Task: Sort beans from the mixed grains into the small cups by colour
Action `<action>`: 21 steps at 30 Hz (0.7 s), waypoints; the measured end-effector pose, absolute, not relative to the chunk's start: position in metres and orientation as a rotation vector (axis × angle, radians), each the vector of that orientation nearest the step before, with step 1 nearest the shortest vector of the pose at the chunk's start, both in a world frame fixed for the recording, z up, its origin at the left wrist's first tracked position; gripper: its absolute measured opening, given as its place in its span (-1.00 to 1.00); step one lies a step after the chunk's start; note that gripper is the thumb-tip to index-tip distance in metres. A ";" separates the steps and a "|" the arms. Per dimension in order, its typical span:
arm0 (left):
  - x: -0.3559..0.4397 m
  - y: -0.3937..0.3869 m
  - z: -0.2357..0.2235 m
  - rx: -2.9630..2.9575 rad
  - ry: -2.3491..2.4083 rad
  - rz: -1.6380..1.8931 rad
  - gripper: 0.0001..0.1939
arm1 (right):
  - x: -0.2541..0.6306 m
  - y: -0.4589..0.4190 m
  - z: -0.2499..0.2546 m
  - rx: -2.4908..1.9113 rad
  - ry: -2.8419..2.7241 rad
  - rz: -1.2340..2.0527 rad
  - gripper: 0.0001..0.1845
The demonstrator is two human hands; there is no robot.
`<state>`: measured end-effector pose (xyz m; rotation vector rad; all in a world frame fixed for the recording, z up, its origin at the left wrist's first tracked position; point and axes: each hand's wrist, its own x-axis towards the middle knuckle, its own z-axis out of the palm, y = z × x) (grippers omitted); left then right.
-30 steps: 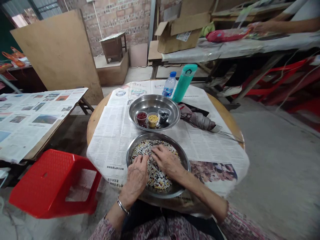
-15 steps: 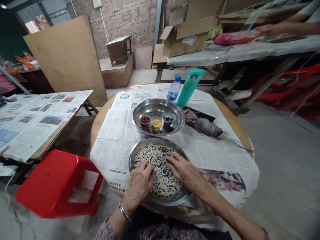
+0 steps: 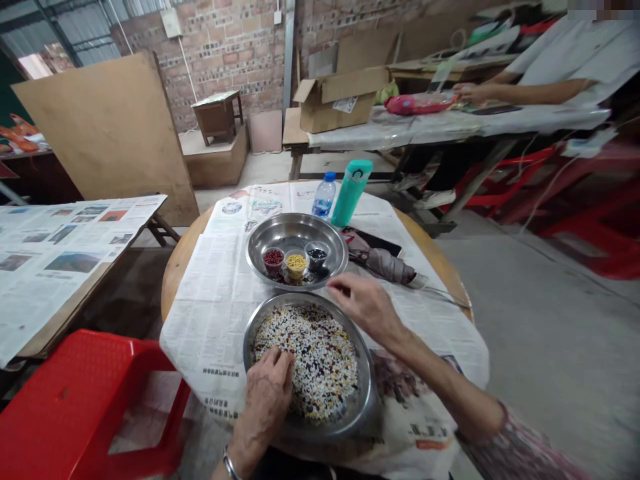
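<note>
A steel basin of mixed white, black, yellow and dark red grains and beans stands in front of me. My left hand dips over its left side, fingertips pinched together at the grains. My right hand hovers above the basin's far right rim with its fingers closed; what is between them is too small to see. Beyond is a second steel basin. It holds three small clear cups: red beans, yellow beans and black beans. Some loose beans lie beside the cups.
Newspaper covers the round table. Behind the far basin stand a water bottle and a teal flask. A folded umbrella lies to the right. A red stool is at left. Across the room another person's hands are at a long table.
My right hand has lifted out of the grains and moved forward, toward the far basin. My left hand stays at the left side of the near basin. The view has turned right.
</note>
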<state>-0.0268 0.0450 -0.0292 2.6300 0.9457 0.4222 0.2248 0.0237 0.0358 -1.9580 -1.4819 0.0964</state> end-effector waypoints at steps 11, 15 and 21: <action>-0.028 0.045 -0.032 2.636 0.863 0.474 -0.86 | 0.277 0.128 0.050 -2.537 -1.427 0.073 -0.78; -0.028 0.043 -0.033 2.640 0.882 0.404 -0.88 | 0.281 0.135 0.046 -2.631 -1.406 0.150 -0.82; -0.027 0.043 -0.034 2.650 0.888 0.406 -0.90 | 0.280 0.133 0.043 -2.642 -1.399 0.147 -0.77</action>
